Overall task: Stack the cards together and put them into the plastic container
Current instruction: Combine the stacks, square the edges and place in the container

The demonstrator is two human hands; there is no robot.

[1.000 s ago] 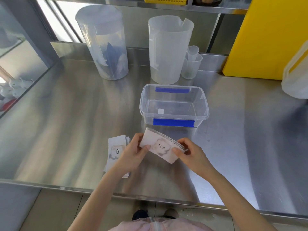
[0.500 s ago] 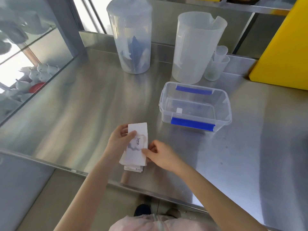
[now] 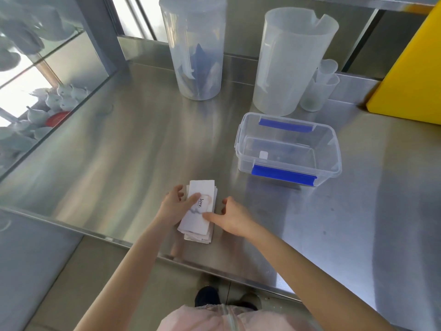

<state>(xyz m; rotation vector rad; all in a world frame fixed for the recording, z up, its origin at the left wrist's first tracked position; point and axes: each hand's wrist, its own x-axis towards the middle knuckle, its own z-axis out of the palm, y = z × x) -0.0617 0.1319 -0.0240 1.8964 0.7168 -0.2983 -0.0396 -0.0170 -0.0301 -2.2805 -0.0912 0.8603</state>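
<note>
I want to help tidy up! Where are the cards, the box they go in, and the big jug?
cards (image 3: 199, 212), head view, on the top card's printed face.
plastic container (image 3: 285, 175), head view, on its near blue clip.
big jug (image 3: 290, 65), head view, on its side wall.

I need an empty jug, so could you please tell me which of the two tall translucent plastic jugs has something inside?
The left translucent plastic jug, holding something blue; the spouted right jug looks empty.
</note>
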